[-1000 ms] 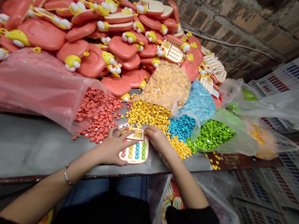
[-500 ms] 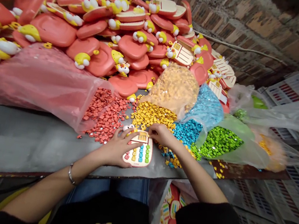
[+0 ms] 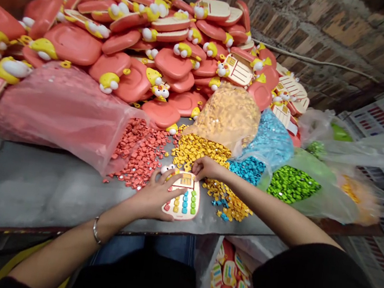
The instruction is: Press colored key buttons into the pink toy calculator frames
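Note:
A cream toy panel (image 3: 180, 212) with a red rim lies flat on the grey table. It carries columns of red, yellow, blue and green buttons, and a bug-eyed head pokes out at its top left. My left hand (image 3: 156, 196) grips its left side, thumb at the lower edge and fingers spread over the upper face. At the upper right corner, my right hand (image 3: 205, 169) has its fingertips pinched together; anything between them is too small to make out. Loose yellow buttons (image 3: 198, 149) lie just behind that hand.
Red buttons (image 3: 143, 161) spill from a pink bag (image 3: 63, 116) at left. Blue buttons (image 3: 247, 168) and green buttons (image 3: 291, 184) lie right, by their bags. Red toy bodies (image 3: 173, 62) pile up behind, against a brick wall (image 3: 322, 29). Finished-looking toys (image 3: 229, 283) fill a bag below the table.
My right elbow has swung outward to the right, while the pinched fingers stay by the panel's upper right corner. My left hand keeps its grip. The whole view has shifted slightly.

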`<state>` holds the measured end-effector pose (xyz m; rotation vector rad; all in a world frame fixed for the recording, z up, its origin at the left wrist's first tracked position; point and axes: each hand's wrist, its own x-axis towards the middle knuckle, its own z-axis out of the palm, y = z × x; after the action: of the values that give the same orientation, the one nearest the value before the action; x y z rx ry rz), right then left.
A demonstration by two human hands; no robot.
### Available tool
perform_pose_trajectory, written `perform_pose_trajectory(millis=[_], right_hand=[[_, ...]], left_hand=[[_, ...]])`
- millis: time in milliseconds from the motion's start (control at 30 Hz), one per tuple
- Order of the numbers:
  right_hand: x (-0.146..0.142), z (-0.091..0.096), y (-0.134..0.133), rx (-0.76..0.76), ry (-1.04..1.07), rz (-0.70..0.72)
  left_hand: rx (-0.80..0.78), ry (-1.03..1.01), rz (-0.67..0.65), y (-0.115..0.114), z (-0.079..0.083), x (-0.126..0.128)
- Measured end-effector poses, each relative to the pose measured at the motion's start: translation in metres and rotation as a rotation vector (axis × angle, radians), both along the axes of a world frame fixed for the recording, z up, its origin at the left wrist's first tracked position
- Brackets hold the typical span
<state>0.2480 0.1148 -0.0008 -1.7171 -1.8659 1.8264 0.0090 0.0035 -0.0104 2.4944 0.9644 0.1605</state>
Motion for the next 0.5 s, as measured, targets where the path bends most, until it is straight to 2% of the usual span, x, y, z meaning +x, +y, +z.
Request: perform_pose_trajectory(millis=[100,200,300,400,500], right_hand=[[0.001,0.000,-0.003,0.004,0.008,-0.001],[0.000,0.005,-0.008,0.032,0.005,0.093],[-0.003,0.017,-0.023,0.185,0.029,0.165],[-0.004,0.031,-0.054,0.375,0.113,0.015],[0.005,0.038,-0.107,0.447,0.196,-0.325]], left_hand=[[0.005,-0.011,-0.008,0.000,0.002,-0.001],[0.024,-0.016,-0.022,0.001,0.005,-0.003],[0.060,-0.009,-0.023,0.002,0.008,-0.006],[0.131,-0.037,-0.048,0.003,0.013,-0.008],[0.218,-0.130,-0.155,0.002,0.021,-0.010]])
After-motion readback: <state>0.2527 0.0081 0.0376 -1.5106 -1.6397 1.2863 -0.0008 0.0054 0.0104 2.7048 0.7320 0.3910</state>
